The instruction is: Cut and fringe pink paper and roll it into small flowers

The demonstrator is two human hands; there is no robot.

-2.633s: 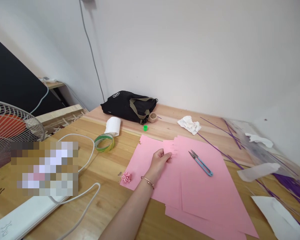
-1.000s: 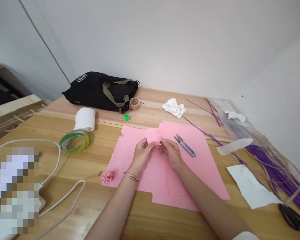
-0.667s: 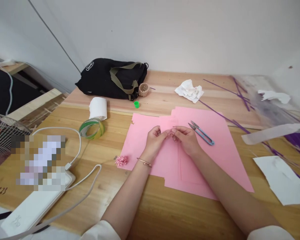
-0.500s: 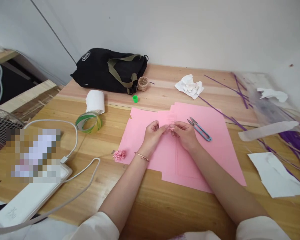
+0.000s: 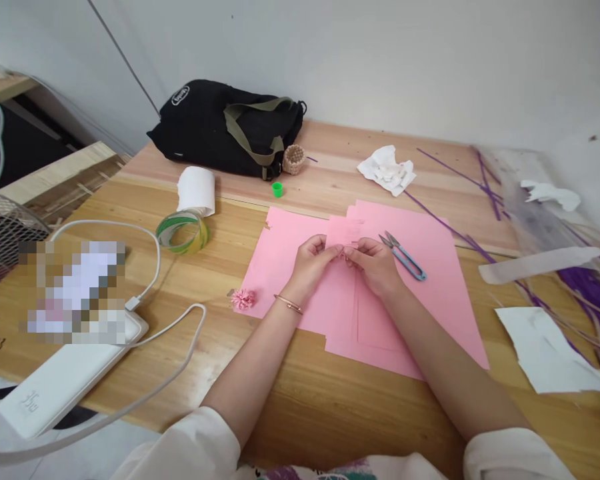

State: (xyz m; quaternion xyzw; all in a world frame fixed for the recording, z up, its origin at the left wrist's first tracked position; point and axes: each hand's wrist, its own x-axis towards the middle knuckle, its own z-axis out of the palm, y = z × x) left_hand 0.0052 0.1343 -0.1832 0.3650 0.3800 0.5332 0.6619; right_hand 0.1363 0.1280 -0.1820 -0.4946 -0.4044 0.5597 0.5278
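Observation:
Both my hands meet over pink paper sheets [image 5: 430, 313] spread on the wooden table. My left hand [image 5: 314, 261] pinches the lower edge of a small fringed pink paper strip [image 5: 341, 230]. Beside it, my right hand [image 5: 377, 265] pinches the same strip, thumb and fingers together, its tips touching those of my left hand. The strip's cut fringe points up and to the right. Blue-handled thread snips [image 5: 405, 257] lie on the sheets just right of my right hand. A curly pink paper flower [image 5: 243, 298] rests at the sheets' left edge.
Behind stand a black bag [image 5: 225, 127], a woven cup [image 5: 294, 159], a green cap [image 5: 277, 190], a paper roll [image 5: 197, 191] and tape [image 5: 183, 231]. A power bank [image 5: 75, 380] with cables lies left. Crumpled tissue [image 5: 387, 170] and purple strips [image 5: 587, 293] are right.
The camera view has shifted slightly, so the table appears a little higher and to the right. My hands stay together on the strip, and its fringe shows more clearly.

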